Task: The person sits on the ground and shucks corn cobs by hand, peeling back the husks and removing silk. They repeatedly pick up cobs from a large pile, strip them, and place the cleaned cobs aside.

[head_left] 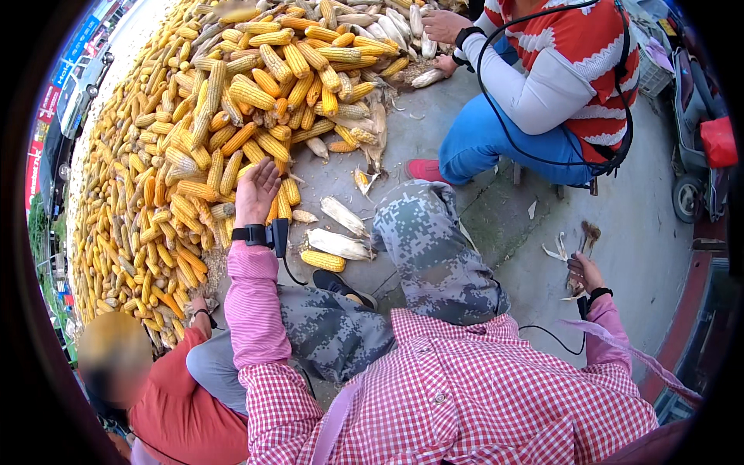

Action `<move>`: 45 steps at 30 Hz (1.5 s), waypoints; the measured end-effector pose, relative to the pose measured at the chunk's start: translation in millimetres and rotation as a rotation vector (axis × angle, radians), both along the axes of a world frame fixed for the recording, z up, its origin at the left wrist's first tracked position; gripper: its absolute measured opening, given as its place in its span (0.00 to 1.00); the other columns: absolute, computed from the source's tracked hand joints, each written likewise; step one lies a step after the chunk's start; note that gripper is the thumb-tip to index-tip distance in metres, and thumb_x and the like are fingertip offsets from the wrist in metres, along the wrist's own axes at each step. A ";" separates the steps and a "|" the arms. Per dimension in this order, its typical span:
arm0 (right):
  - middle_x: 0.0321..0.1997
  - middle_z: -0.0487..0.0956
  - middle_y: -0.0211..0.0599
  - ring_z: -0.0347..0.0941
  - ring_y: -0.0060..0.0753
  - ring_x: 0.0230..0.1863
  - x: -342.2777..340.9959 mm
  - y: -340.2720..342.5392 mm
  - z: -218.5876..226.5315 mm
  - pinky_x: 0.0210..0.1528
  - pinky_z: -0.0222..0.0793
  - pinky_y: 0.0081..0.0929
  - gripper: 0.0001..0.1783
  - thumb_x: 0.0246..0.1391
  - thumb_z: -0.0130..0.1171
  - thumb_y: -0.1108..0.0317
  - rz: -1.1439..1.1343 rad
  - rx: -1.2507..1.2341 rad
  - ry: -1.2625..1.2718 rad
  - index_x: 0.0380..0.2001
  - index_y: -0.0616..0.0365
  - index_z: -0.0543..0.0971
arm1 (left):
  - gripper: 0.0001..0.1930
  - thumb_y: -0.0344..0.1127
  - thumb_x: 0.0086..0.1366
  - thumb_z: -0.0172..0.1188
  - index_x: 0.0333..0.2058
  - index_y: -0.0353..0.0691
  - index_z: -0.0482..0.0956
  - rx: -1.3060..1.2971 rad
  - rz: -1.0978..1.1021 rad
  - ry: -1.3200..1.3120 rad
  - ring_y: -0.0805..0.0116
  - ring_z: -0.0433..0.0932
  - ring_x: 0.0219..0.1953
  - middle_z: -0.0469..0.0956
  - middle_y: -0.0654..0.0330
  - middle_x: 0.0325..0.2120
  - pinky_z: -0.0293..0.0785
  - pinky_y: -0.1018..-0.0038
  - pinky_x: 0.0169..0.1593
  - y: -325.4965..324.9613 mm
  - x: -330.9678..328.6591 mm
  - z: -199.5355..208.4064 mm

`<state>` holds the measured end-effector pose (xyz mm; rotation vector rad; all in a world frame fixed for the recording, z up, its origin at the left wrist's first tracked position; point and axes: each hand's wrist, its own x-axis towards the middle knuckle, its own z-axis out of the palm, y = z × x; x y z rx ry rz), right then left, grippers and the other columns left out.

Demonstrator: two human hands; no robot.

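My left hand [257,192] is at the near edge of a big heap of yellow corn cobs [267,93], palm up and fingers stretched, with nothing seen in it. Out to the right, my right hand [587,273] is closed around a dry brown corn husk [590,232], whose loose leaves stick out above and below the fingers. Between my left hand and my knee, two ears in pale husks [339,244] and a bare yellow cob [323,260] lie on the concrete. A small cob with torn husk [362,180] rests beyond them.
A co-worker in a red and white top [573,77] sits at the upper right, hands by husked ears. Another in red [186,395] is at the lower left, a hand at the heap. A wheeled vehicle [690,186] stands far right. Black cables [293,271] hang from my wrists.
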<state>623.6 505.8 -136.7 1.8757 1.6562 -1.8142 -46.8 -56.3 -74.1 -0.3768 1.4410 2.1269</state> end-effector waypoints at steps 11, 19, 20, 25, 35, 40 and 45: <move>0.39 0.81 0.51 0.82 0.40 0.38 -374.8 -155.8 283.4 0.26 0.79 0.23 0.38 0.49 0.63 0.35 1.241 -0.298 0.669 0.33 0.69 0.80 | 0.19 0.39 0.72 0.46 0.54 0.36 0.75 -0.009 0.108 0.087 0.68 0.80 0.44 0.80 0.58 0.44 0.76 0.72 0.47 -61.4 9.1 15.4; 0.42 0.82 0.47 0.82 0.32 0.40 -526.0 -290.8 273.3 0.27 0.78 0.19 0.34 0.59 0.55 0.42 1.568 -0.376 0.836 0.50 0.68 0.76 | 0.16 0.39 0.70 0.52 0.50 0.37 0.76 -0.176 0.047 0.150 0.72 0.80 0.39 0.82 0.62 0.38 0.76 0.77 0.41 -68.3 17.1 0.5; 0.42 0.82 0.46 0.82 0.30 0.40 -539.9 -301.3 259.9 0.29 0.78 0.18 0.32 0.62 0.53 0.45 1.513 -0.380 0.856 0.51 0.67 0.76 | 0.17 0.39 0.70 0.51 0.51 0.37 0.76 -0.217 0.005 0.172 0.73 0.80 0.39 0.82 0.62 0.38 0.75 0.77 0.41 -65.5 17.8 -0.3; 0.41 0.82 0.36 0.80 0.25 0.40 -583.5 -307.4 169.9 0.34 0.77 0.20 0.26 0.63 0.53 0.49 1.024 -0.496 0.818 0.51 0.61 0.77 | 0.16 0.37 0.66 0.56 0.48 0.34 0.78 -0.545 -0.160 0.255 0.74 0.80 0.33 0.82 0.61 0.36 0.74 0.78 0.36 -55.0 20.7 -41.6; 0.31 0.79 0.26 0.75 0.19 0.31 -607.4 -255.2 160.6 0.31 0.71 0.17 0.16 0.64 0.51 0.59 0.384 -0.637 0.952 0.44 0.60 0.78 | 0.15 0.40 0.58 0.61 0.40 0.37 0.83 -1.011 -0.728 0.594 0.53 0.82 0.38 0.83 0.48 0.33 0.76 0.64 0.45 10.4 9.0 -164.5; 0.32 0.79 0.26 0.75 0.18 0.30 -597.8 -263.2 164.1 0.31 0.72 0.17 0.15 0.65 0.50 0.61 0.404 -0.675 0.875 0.45 0.60 0.78 | 0.18 0.40 0.56 0.63 0.45 0.40 0.81 -0.913 -0.909 0.483 0.51 0.80 0.44 0.82 0.48 0.41 0.75 0.63 0.51 44.9 36.3 -252.5; 0.31 0.79 0.26 0.75 0.16 0.30 -588.0 -274.3 155.8 0.31 0.72 0.15 0.16 0.65 0.51 0.60 0.495 -0.602 0.841 0.45 0.60 0.79 | 0.38 0.43 0.53 0.67 0.61 0.37 0.64 -1.514 -0.466 0.368 0.47 0.62 0.63 0.64 0.44 0.60 0.61 0.54 0.63 55.3 111.3 -275.7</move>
